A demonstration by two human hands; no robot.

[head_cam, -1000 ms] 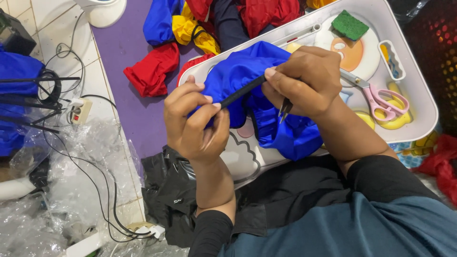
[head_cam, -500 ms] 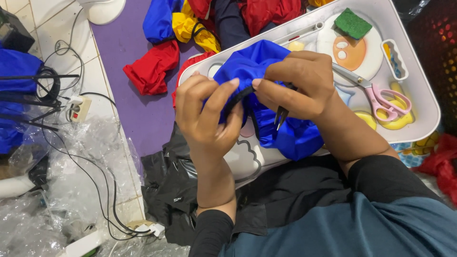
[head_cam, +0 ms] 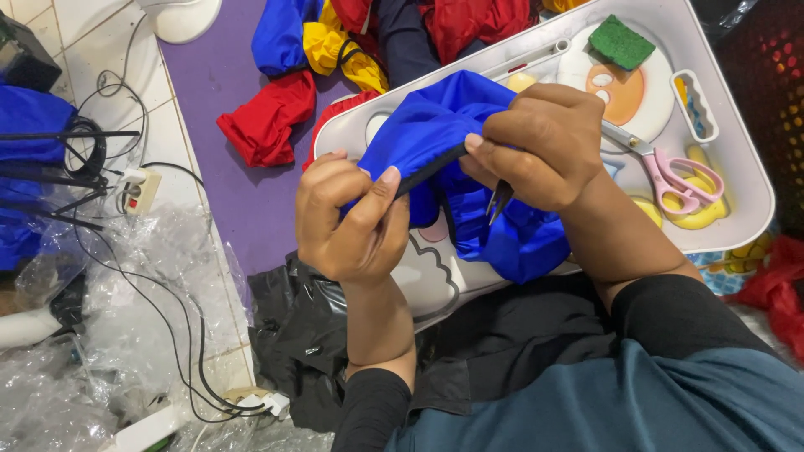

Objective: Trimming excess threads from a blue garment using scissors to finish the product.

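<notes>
**Both hands pinch the dark hem of a blue cloth over the tray**

The left hand [head_cam: 356, 222] and right hand [head_cam: 544, 146] are both closed on the blue cloth [head_cam: 469, 167], stretching its dark edge taut; the right also holds small snips [head_cam: 497, 199]. Keeping the hem tight and the blade tips clear of the fingers seems wise. Beyond, pink scissors [head_cam: 670, 172] lie near the tray's [head_cam: 745, 167] right rim, leaving little room; loose cloths [head_cam: 268, 125] crowd the floor past its far-left corner.

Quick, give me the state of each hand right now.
Left hand: closed, pinching the black edge band of the blue fabric.
Right hand: closed, gripping the same band, with small metal snips poking out below.
</notes>
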